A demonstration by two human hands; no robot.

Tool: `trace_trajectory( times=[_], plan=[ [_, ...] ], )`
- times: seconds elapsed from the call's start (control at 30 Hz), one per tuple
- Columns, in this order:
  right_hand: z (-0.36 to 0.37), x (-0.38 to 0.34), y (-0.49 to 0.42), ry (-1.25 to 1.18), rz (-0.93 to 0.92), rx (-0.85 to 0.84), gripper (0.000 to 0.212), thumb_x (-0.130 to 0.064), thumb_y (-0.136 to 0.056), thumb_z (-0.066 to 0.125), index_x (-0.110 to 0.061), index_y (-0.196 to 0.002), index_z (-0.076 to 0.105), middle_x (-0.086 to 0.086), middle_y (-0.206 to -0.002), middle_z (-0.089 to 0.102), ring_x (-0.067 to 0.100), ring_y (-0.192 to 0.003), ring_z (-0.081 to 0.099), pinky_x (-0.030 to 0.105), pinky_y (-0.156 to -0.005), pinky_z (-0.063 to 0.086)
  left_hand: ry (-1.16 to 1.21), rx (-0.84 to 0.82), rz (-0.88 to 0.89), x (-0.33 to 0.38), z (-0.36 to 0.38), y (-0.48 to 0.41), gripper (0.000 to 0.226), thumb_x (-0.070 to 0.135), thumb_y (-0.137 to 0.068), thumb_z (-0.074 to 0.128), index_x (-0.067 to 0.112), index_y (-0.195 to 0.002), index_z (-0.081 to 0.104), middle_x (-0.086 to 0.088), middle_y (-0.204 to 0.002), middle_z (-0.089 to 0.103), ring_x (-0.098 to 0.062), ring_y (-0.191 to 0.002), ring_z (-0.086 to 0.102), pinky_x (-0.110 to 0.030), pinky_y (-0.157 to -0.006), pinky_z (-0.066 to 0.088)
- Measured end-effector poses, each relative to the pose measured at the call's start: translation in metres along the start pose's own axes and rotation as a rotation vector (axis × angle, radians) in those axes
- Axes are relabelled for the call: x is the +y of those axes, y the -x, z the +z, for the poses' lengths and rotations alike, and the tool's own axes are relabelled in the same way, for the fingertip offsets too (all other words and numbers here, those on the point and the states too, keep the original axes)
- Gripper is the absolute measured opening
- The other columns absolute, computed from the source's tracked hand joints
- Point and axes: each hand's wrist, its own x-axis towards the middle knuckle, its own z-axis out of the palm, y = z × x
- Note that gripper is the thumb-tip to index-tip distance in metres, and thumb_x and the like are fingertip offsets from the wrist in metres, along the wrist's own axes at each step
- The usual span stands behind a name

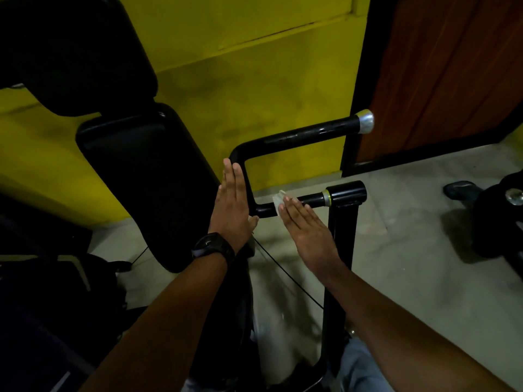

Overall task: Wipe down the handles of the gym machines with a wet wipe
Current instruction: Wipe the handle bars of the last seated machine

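Note:
A black bent handle bar (305,134) of a gym machine runs from a silver end cap (365,121) down a vertical stretch to a lower horizontal stretch (311,198). My left hand (232,205), flat with straight fingers, lies against the vertical stretch. My right hand (305,227) is flat too, its fingertips pressing a white wet wipe (278,200) onto the lower stretch. A black watch sits on my left wrist.
Black padded backrests (147,176) stand left of the handle. A black upright post (342,250) with a pivot sleeve (346,192) holds the bar. A thin cable (283,270) runs below. Yellow wall behind, wooden door (447,69) right, dark equipment (498,219) on the floor at right.

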Motion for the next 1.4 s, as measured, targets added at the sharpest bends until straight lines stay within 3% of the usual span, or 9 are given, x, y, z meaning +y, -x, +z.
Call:
trace_trajectory(
  times=[0.17, 0.3, 0.5, 0.63, 0.77, 0.87, 1.03, 1.2, 1.4],
  plan=[
    [-0.011, -0.001, -0.04, -0.006, 0.106, 0.0, 0.037, -0.016, -0.094, 0.051, -0.001, -0.126, 0.065, 0.018, -0.127, 0.066, 0.031, -0.127, 0.057, 0.046, -0.117, 0.031, -0.024, 0.001, 0.007, -0.001, 0.0, -0.002, 0.142, 0.035, -0.073, 0.087, 0.006, -0.149, -0.03, -0.011, -0.156, -0.036, -0.031, -0.153, -0.013, -0.044, -0.124, 0.018],
    [-0.018, -0.007, -0.043, -0.024, 0.26, -0.03, 0.029, -0.022, -0.092, 0.06, -0.002, -0.11, 0.071, 0.017, -0.111, 0.071, 0.032, -0.116, 0.063, 0.046, -0.114, 0.036, -0.008, -0.001, 0.004, -0.002, 0.001, 0.0, 0.14, 0.033, -0.073, 0.087, 0.006, -0.151, -0.027, -0.011, -0.158, -0.035, -0.03, -0.153, -0.011, -0.044, -0.124, 0.018],
    [-0.029, -0.002, -0.073, 0.076, 0.198, -0.335, 0.026, -0.026, -0.097, 0.048, -0.018, -0.085, 0.07, 0.001, -0.079, 0.068, 0.022, -0.074, 0.066, 0.048, -0.118, 0.029, 0.009, -0.001, -0.008, 0.0, 0.003, -0.002, 0.141, 0.03, -0.073, 0.088, 0.006, -0.152, -0.026, -0.014, -0.161, -0.029, -0.031, -0.153, -0.011, -0.044, -0.124, 0.018],
    [-0.024, 0.0, -0.062, 0.038, 0.226, -0.206, 0.022, -0.024, -0.096, 0.053, -0.014, -0.095, 0.073, 0.009, -0.092, 0.073, 0.025, -0.091, 0.068, 0.046, -0.117, 0.033, 0.02, 0.014, 0.012, -0.004, 0.003, -0.002, 0.143, 0.029, -0.072, 0.087, 0.01, -0.149, -0.032, -0.009, -0.158, -0.033, -0.029, -0.153, -0.013, -0.045, -0.124, 0.019],
    [-0.034, 0.009, -0.085, 0.126, 0.119, -0.454, 0.02, -0.023, -0.098, 0.049, -0.023, -0.098, 0.069, 0.003, -0.093, 0.068, 0.026, -0.091, 0.065, 0.05, -0.115, 0.028, 0.055, 0.031, -0.001, -0.001, 0.004, -0.003, 0.144, 0.024, -0.072, 0.086, 0.013, -0.147, -0.036, -0.014, -0.16, -0.029, -0.022, -0.15, -0.018, -0.045, -0.124, 0.019],
    [-0.028, 0.005, -0.067, 0.008, 0.173, -0.295, 0.015, -0.017, -0.092, 0.059, -0.014, -0.102, 0.07, 0.009, -0.097, 0.071, 0.029, -0.093, 0.068, 0.048, -0.111, 0.038, 0.041, 0.028, -0.007, -0.001, 0.004, -0.002, 0.144, 0.025, -0.072, 0.085, 0.013, -0.147, -0.037, -0.016, -0.161, -0.029, -0.021, -0.149, -0.022, -0.045, -0.124, 0.018],
    [-0.015, 0.011, -0.02, -0.033, 0.049, -0.076, 0.094, 0.015, -0.051, 0.079, 0.0, -0.14, 0.053, 0.023, -0.141, 0.055, 0.037, -0.129, 0.055, 0.052, -0.106, 0.045, 0.049, 0.016, -0.027, -0.001, 0.006, -0.003, 0.145, 0.026, -0.073, 0.086, 0.014, -0.145, -0.04, -0.011, -0.157, -0.038, -0.016, -0.146, -0.028, -0.039, -0.126, 0.011],
    [-0.014, 0.01, -0.003, 0.016, 0.015, -0.081, 0.1, 0.018, -0.047, 0.079, 0.002, -0.141, 0.051, 0.02, -0.147, 0.049, 0.034, -0.134, 0.05, 0.048, -0.11, 0.04, 0.084, 0.018, -0.031, -0.001, 0.008, -0.002, 0.144, 0.021, -0.072, 0.086, 0.015, -0.147, -0.036, -0.01, -0.159, -0.036, -0.018, -0.147, -0.021, -0.034, -0.124, 0.01],
    [-0.021, 0.015, -0.027, 0.057, 0.116, -0.171, 0.09, 0.012, -0.07, 0.067, 0.005, -0.151, 0.029, 0.022, -0.158, 0.03, 0.036, -0.146, 0.031, 0.048, -0.12, 0.025, 0.118, 0.039, -0.013, 0.001, 0.008, -0.003, 0.144, 0.017, -0.071, 0.086, 0.016, -0.147, -0.037, -0.007, -0.157, -0.039, -0.022, -0.15, -0.016, -0.038, -0.124, 0.017]
  ],
)
